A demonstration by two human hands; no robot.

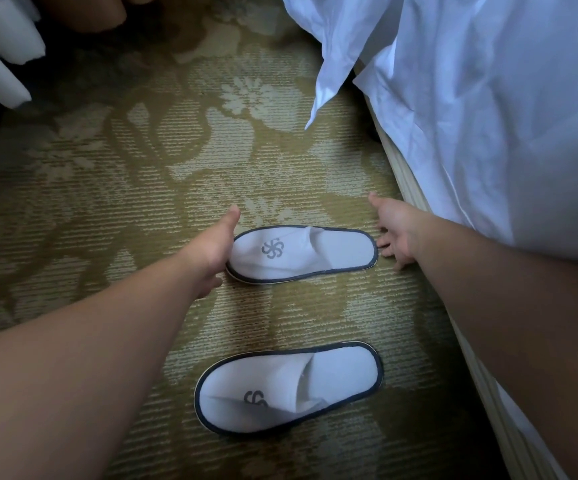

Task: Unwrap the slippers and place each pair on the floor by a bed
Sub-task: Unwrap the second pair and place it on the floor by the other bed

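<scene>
Two white slippers with dark edging lie flat on the patterned carpet (107,202), soles down and side by side but apart, toes toward the left hand's side and heels toward the right hand's side. Each has a grey pinwheel mark on its upper.

The far slipper (301,252) lies between the two hands. The left hand (216,251) is set against its toe end, with the thumb stretched straight up and clear of the fabric. The palm meets the rounded toe. The fingers are mostly hidden behind the hand and the slipper's edge, so I cannot tell whether they curl under the sole or only press against it. The right hand (393,233) is at the heel end, fingers spread and relaxed, holding nothing. Its fingertips (383,244) reach the heel's rim, though contact is hard to make out.

The near slipper (291,386) lies closer to the person than both hands, under the gap between the forearms, and neither hand touches it. Its upper is folded partly down over the mark.

Just beyond the right hand runs the bed's base (415,202), with white bedding (488,116) hanging over it. Well past the left hand, at the far corner, are pale folded pieces of cloth (3,46).
</scene>
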